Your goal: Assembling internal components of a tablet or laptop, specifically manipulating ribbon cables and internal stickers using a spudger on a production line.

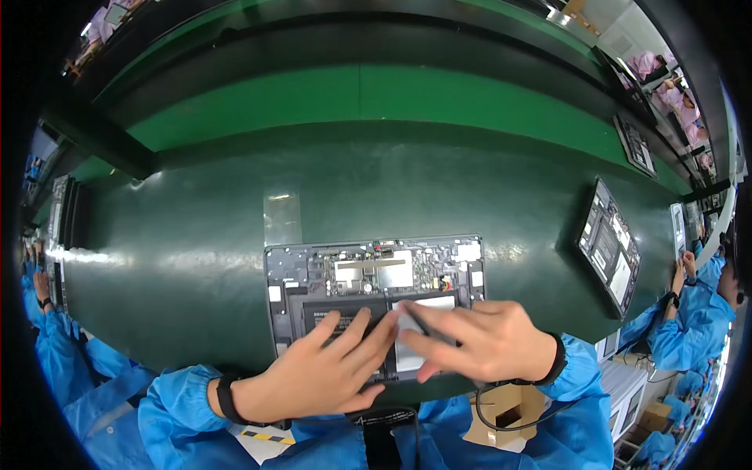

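Tablet (pixel 374 290) lies flat, lower half under both hands' fingers (pixel 368 333).

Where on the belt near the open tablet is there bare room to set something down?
Bare dark belt lies left of the open tablet, and more to its right, short of the next tablet. Behind it, only a clear film intrudes. The tablet's near half is crowded by the left hand and right hand.
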A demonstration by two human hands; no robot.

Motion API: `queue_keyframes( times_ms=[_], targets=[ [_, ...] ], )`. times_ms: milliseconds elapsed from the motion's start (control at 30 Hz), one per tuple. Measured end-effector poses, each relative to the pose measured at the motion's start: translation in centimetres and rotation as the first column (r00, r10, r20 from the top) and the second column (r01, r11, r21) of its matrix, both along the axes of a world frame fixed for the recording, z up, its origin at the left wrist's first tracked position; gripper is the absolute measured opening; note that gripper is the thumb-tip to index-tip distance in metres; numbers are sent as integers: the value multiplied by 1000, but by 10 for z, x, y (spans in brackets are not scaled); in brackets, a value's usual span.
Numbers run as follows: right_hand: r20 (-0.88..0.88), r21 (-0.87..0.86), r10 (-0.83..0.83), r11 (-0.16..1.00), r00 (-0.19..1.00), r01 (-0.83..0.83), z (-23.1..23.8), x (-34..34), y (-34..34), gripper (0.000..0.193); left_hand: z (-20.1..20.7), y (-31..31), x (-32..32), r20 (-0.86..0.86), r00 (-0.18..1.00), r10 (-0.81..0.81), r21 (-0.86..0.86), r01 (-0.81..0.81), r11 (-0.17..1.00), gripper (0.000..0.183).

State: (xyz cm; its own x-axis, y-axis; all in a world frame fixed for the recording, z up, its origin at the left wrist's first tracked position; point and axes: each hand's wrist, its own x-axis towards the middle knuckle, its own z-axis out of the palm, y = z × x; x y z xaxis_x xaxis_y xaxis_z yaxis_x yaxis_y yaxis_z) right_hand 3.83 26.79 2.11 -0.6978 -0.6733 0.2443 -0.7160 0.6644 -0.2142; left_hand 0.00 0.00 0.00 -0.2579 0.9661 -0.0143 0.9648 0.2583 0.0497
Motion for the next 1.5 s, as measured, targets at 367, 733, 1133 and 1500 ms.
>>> queue_keyframes(
  times_ms=[367,733,1133,1500],
  targets=[
    [-2,153,48,987,999,-47,-37,-25,-1,17,-25,-8,-27,30,993,-118,126,114,985,55],
    [-80,105,6,994,997,3,-42,-28,-10,20,-21,-3,-30,-41,998,-45,129,50,990,53],
    [-242,54,-2,998,970,15,-58,-22,-5,19,-21,-4,-32,-115,988,-102,121,116,986,52],
    [-391,32,70,998,918,-62,-67,-30,12,23,-20,2,-34,-119,992,-52,124,66,990,51]
  ],
)
